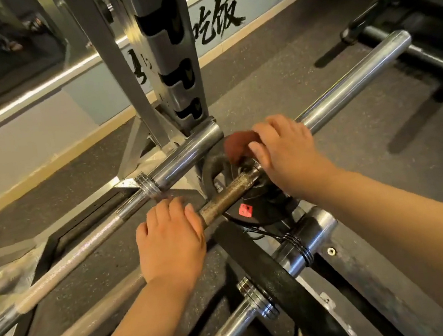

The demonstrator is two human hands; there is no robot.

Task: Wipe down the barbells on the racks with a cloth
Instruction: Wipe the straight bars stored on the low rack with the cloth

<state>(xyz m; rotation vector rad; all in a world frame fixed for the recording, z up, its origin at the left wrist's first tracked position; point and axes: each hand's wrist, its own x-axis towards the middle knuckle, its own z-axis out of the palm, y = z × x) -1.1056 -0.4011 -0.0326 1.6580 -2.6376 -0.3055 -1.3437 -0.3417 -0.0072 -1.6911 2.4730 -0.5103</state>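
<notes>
Holding a cloth (239,143), right hand (284,155) touches barbell (230,195); wall writing (216,17) reads "吃饭".

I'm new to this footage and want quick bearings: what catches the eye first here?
The right hand, mid-frame, pinches a reddish-brown cloth where a rusty knurled bar meets its chrome sleeve, which gleams toward the upper right. Lower left of it, the left hand rests on the same bar.
</notes>
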